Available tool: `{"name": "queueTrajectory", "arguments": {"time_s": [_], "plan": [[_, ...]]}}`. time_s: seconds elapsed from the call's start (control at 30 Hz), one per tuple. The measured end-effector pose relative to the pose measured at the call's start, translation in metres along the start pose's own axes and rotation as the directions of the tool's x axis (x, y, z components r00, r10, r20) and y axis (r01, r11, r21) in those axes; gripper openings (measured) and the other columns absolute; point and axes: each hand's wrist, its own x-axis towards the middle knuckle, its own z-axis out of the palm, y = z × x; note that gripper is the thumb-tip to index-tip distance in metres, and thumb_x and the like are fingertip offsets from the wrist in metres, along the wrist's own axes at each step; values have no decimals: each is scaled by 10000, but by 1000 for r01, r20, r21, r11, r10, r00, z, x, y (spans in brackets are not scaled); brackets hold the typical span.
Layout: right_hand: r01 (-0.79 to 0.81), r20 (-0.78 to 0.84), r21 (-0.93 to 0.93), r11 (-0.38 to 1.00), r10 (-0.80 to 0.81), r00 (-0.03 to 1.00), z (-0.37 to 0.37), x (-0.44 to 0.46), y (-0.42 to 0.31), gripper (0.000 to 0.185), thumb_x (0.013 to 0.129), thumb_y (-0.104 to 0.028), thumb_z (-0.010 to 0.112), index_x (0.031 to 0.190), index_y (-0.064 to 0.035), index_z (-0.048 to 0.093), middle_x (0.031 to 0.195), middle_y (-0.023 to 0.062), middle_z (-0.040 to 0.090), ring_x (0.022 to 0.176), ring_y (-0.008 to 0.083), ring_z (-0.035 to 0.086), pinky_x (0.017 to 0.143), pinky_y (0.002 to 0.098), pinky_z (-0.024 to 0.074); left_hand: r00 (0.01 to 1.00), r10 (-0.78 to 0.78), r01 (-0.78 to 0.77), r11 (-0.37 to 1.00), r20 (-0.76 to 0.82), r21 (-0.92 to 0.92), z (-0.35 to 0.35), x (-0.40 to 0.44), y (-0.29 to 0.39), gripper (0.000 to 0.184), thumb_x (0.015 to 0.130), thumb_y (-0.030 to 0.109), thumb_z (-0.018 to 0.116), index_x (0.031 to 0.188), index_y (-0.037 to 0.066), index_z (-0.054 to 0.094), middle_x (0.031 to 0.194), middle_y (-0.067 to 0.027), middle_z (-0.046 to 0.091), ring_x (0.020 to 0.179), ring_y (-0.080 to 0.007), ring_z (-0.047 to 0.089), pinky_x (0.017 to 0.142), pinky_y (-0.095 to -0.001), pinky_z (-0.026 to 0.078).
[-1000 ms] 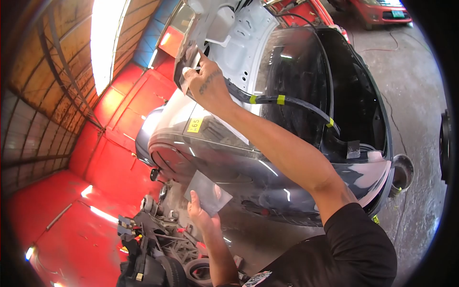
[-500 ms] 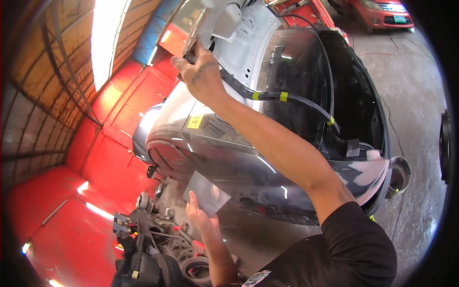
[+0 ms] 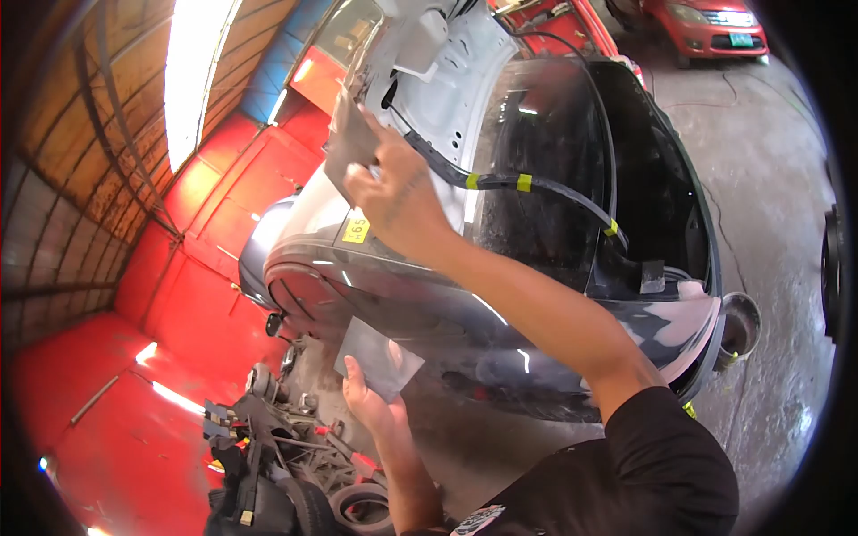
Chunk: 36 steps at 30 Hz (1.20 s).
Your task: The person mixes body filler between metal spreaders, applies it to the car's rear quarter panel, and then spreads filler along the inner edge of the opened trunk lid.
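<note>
My left hand (image 3: 374, 406) held a grey plate (image 3: 379, 350); my right hand (image 3: 398, 189) pinched a dark sheet (image 3: 351, 147) near the raised panel (image 3: 460, 94). Pinkish patches (image 3: 695, 319) covered part of the car (image 3: 402, 308); remainder unclear.

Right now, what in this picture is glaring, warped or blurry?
Head view: the white strip at upper left is burned out, and the dark car carries streaky reflections; same head view: the scene bulges, fisheye-like, inside black corners, and the right hand looks slightly smeared.
</note>
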Motion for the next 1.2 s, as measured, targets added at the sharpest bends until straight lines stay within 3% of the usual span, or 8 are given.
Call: {"name": "queueTrajectory", "arguments": {"time_s": [0.1, 0.23, 0.43, 0.5, 0.7, 0.83, 0.93, 1.2], "plan": [[-64, 243, 170, 983, 21, 970, -38, -29, 0, 613, 884, -84, 565, 1483, 31, 493, 1162, 230, 648, 948, 260, 625, 866, 367, 502, 997, 34, -28, 995, 64, -93, -1, 12, -10, 436, 1086, 303, 531, 1293, -78, 581, 1226, -187, 662, 1077, -310, 692, 949, -446, 596], [-141, 484, 99, 985, 76, 872, -84, -56, -5, 532, 898, -1, 526, 1428, 19, 565, 1231, 197, 667, 1050, 213, 636, 913, 339, 495, 995, -53, 74, 960, 85, -269, 33, 19, -21, 479, 1097, 325, 506, 1366, -71, 530, 1311, -187, 627, 1164, -310, 660, 1019, -450, 563], [446, 742, 48, 894, -331, 583, -117, -79, -4, 501, 831, 84, 552, 1307, -9, 677, 1257, 169, 657, 1176, 323, 638, 1021, 393, 499, 966, -220, 257, 858, 135, -445, 74, 21, -42, 464, 1109, 325, 471, 1388, -42, 528, 1351, -159, 627, 1235, -292, 622, 1084, -465, 499], [492, 783, -56, 869, -268, 562, -119, -93, -3, 464, 809, 38, 647, 1265, -33, 700, 1244, 159, 647, 1179, 376, 626, 1029, 439, 509, 939, -251, 335, 820, 236, -464, 76, 19, -41, 449, 1100, 318, 497, 1367, -39, 547, 1317, -150, 644, 1206, -287, 637, 1056, -451, 509], [748, 886, -300, 592, -116, 448, -141, -84, 15, 388, 848, -69, 682, 1233, -103, 715, 1234, 128, 640, 1196, 344, 606, 1003, 443, 527, 989, -73, 121, 894, 125, -432, 68, 5, -28, 387, 1070, 277, 582, 1310, -26, 588, 1253, -145, 668, 1141, -272, 669, 985, -432, 549], [668, 809, -421, 613, -80, 583, -135, -85, -1, 363, 839, -127, 682, 1200, -122, 716, 1247, 110, 639, 1218, 341, 597, 1047, 451, 503, 988, 105, -90, 986, 110, -138, 55, 7, -5, 447, 1077, 346, 576, 1231, -69, 634, 1137, -145, 703, 993, -241, 702, 884, -405, 582], [795, 845, -232, 560, -289, 450, -107, -91, -13, 333, 818, -158, 679, 1149, -137, 713, 1235, 100, 640, 1218, 339, 588, 1038, 562, 466, 999, 43, -42, 999, 31, -25, 66, 2, -18, 508, 1095, 374, 531, 1228, -106, 629, 1136, -167, 698, 996, -251, 694, 885, -398, 574], [805, 898, -245, 540, -187, 399, -119, -140, 11, 376, 846, -168, 637, 1219, -124, 644, 1218, 96, 602, 1151, 297, 575, 1008, 546, 441, 1000, 26, -26, 999, -10, -44, 49, 18, -38, 568, 1094, 411, 510, 1231, -132, 606, 1193, -207, 670, 1034, -285, 688, 900, -413, 569]]}}
